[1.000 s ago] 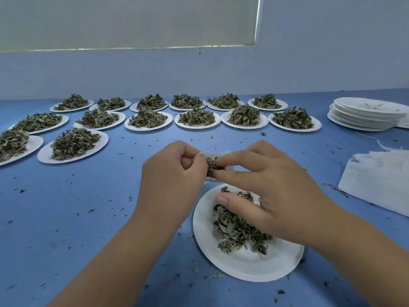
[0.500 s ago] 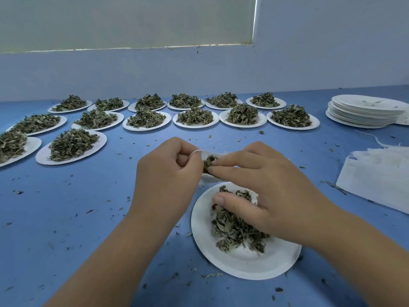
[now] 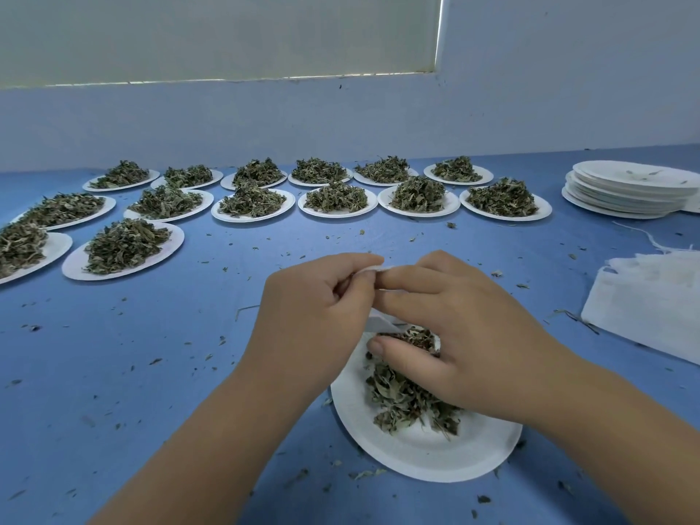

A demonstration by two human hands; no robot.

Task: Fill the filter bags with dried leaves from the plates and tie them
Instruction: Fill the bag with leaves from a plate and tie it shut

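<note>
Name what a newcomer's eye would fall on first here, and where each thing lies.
Centre front, the left hand and right hand hold a white filter bag over a near plate of dried leaves. Behind them, rows of leaf-heaped plates cross the blue table; empty plates are stacked far right.

No legible text or markings.
</note>
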